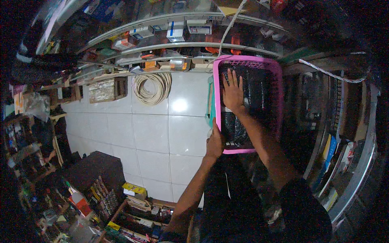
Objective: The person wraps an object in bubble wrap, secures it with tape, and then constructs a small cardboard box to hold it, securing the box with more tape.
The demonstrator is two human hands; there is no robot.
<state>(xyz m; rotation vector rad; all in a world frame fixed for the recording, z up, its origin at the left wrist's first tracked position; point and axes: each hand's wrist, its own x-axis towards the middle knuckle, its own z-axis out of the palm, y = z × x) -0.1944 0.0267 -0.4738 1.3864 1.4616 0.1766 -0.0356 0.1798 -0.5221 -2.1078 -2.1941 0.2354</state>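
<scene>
A pink plastic basket (216, 91) stands before me, holding dark, shiny, plastic-wrapped packs (255, 88). Inside it, my right hand (233, 92) lies flat on the packs near the left side, fingers spread and gripping nothing. My left hand (215, 142) grips the basket's left rim near the close corner; part of its fingers is hidden. Against the outer left side of the basket, a green plastic object (210, 106) is partly covered by the rim.
A coil of cream-coloured cable or hose (152, 88) lies on the white tiled floor (152, 130). Beside it is a wooden box (104, 89). Shelves with small cartons (176, 31) run along the far side. A rope (232, 24) hangs near the basket. Crowded goods (82, 203) fill the lower left.
</scene>
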